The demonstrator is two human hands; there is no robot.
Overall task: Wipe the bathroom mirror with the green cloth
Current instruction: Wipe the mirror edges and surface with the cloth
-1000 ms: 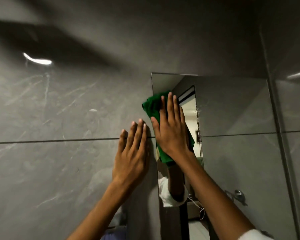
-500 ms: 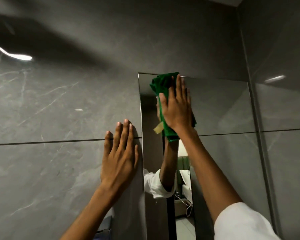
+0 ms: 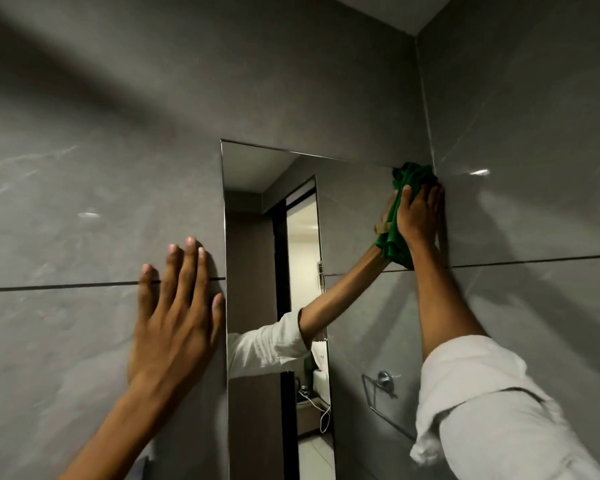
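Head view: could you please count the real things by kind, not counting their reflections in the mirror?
Bare hands: 2 (left hand, right hand)
Crumpled green cloth: 1
Frameless rectangular wall mirror: 1
Total: 4

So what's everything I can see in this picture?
mirror: one, tall, set into the grey wall; it reflects a doorway, a towel holder and the wiping arm
green cloth: one, pressed against the mirror's top right corner
wall tiles: grey, marbled, a dark grout line running across
side wall: grey, meets the mirror's right edge
left hand: flat on the tiles, just left of the mirror
right hand: pressing the cloth to the glass
white sleeve: rolled up on the right arm
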